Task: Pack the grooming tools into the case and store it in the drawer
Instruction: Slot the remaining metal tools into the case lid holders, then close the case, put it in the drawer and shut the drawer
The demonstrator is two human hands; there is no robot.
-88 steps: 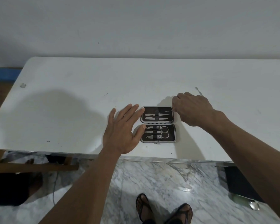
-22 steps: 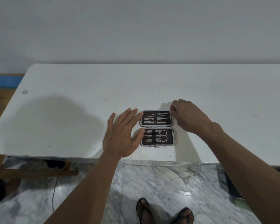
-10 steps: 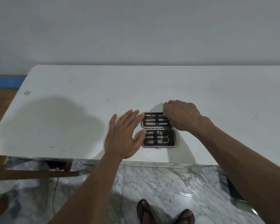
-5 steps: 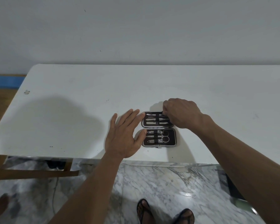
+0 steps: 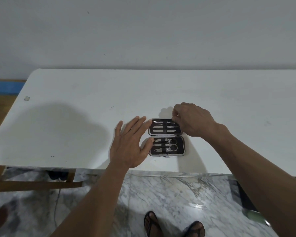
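The right hand (image 5: 193,120) is curling its fingers over the far right corner of the open manicure case (image 5: 166,137), its fingertips pinching at the top edge of the upper half, apparently pressing down the end of a thin tool; exactly what is pinched cannot be told. The left hand (image 5: 129,144) is lying flat with fingers spread and straight, touching the left side of the case and steadying it on the white desk (image 5: 75,125).

Some seconds ago a thin metal tool was lying loose on the desk behind the right hand; it is no longer there, and the upper half (image 5: 164,127) is now showing a fuller row of slim implements under its elastic band. The right hand has moved in from the case's right edge onto that corner. Judging by this, the last tool is being seated, so closing the case looks like the next step, with the drawer still to come.

The lower half (image 5: 167,145) is holding small scissors (image 5: 173,144), a nail clipper and what looks like a file. The case is sitting just right of the frame's centre, near the front edge of the desk. No brand, label or writing is readable anywhere.
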